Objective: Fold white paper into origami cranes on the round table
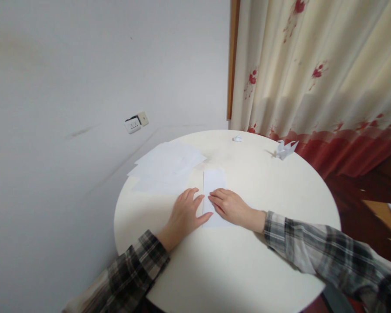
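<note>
A long white paper (214, 178) lies near the middle of the round worktop (215, 271), with its length pointing towards 12 o'clock; it looks already folded to a narrow shape. The left hand (186, 214) is at its 8 o'clock side. Its grip is wide: the fingers are spread just beside the long left edge, and the thumb reaches onto the paper, I think to keep this edge from sliding. The right hand (227, 204) comes from 4 o'clock and lays its fingers close together on the paper, probably to press the layers flat. The thumb of this hand is hidden, so I cannot tell if its grip also pinches something.

At 10 o'clock on the worktop there is a spread of loose sheets (167, 163), overlapping one another; perhaps they are put aside so that the middle gives room for both hands. A small white piece (237, 138) is near the far rim at 12 o'clock, and a folded paper bird (285, 150) stands at 1 o'clock, both well apart from the hands, where the forearms would hardly touch them.
</note>
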A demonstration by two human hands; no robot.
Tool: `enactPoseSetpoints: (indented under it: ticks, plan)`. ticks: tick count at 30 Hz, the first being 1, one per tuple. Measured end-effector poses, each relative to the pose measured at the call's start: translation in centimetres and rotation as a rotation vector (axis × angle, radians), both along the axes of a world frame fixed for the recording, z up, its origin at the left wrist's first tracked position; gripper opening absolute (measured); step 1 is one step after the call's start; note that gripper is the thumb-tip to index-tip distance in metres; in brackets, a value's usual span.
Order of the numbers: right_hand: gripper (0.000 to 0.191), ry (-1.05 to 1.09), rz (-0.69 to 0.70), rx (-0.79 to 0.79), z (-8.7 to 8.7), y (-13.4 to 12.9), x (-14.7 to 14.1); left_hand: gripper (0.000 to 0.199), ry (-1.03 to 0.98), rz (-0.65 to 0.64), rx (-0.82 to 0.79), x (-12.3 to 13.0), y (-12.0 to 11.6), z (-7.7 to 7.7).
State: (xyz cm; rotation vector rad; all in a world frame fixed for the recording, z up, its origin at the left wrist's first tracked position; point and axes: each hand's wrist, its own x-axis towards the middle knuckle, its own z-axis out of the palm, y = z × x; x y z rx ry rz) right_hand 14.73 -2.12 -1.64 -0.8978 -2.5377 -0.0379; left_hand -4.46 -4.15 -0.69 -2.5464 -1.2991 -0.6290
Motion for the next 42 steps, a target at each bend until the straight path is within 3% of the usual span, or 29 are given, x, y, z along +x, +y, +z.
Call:
enactPoseSetpoints:
  ticks: [19, 42]
  plan:
    - [0.028, -0.03, -0.005, 0.021, 0.0, 0.0, 0.0, 0.022, 0.089, -0.021, -0.073, -0.3, -2.0, 0.9]
    - [0.027, -0.036, -0.011, 0.026, -0.1, 0.0, 0.0, 0.013, 0.061, -0.158, -0.021, -1.3, -3.8, 0.3]
